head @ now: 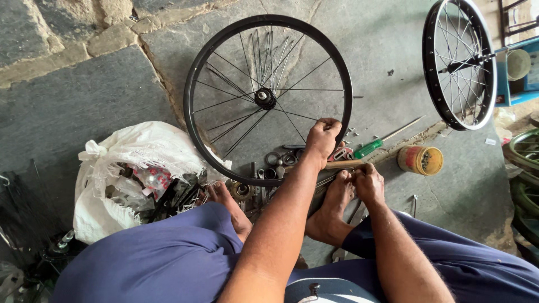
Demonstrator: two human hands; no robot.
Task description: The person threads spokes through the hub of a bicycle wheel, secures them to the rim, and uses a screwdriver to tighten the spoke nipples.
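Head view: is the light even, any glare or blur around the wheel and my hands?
Head view: soft, even daylight with faint shadows; no glare on the black wheel rim; left hand and right hand sharp; edges bend from wide-angle distortion, as at the second wheel.

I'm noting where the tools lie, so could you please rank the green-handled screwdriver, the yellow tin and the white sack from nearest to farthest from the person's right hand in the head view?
From the right hand:
1. Green-handled screwdriver, just above it on the stone floor.
2. Yellow tin, to its right.
3. White sack, far across on the left side.
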